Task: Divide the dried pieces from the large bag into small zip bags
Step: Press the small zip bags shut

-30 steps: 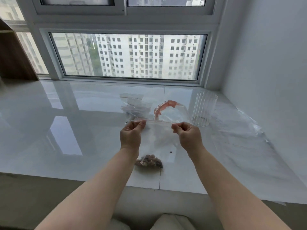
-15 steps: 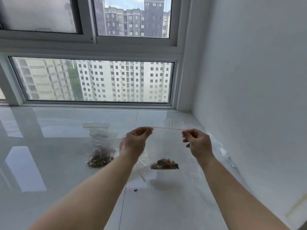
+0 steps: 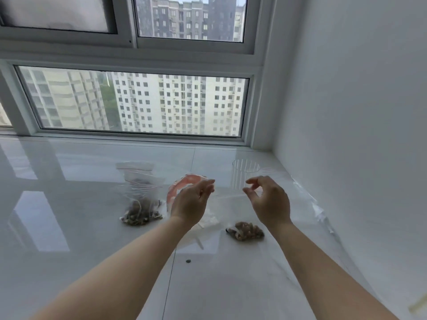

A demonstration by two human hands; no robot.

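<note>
A small clear zip bag with a clump of brown dried pieces (image 3: 245,230) at its bottom lies on the glossy white sill, under and between my hands. My left hand (image 3: 191,202) hovers over it with fingers nearly straight and holds nothing. My right hand (image 3: 269,199) hangs to the right, fingers loosely curled and apart, also holding nothing. The large bag with a red zip edge (image 3: 182,184) lies just behind my left hand, partly hidden by it. Further left lie filled small zip bags (image 3: 142,204) in a pile.
A ribbed clear plastic cup (image 3: 245,174) stands behind my hands near the corner. Crumpled clear plastic film (image 3: 320,210) lies along the white wall on the right. One loose dark piece (image 3: 188,261) sits on the sill in front. The window frame bounds the far edge.
Both hands pinched the small bag's top and held it up; now the bag lies on the sill and both hands have let go. The camera has tilted upward.
</note>
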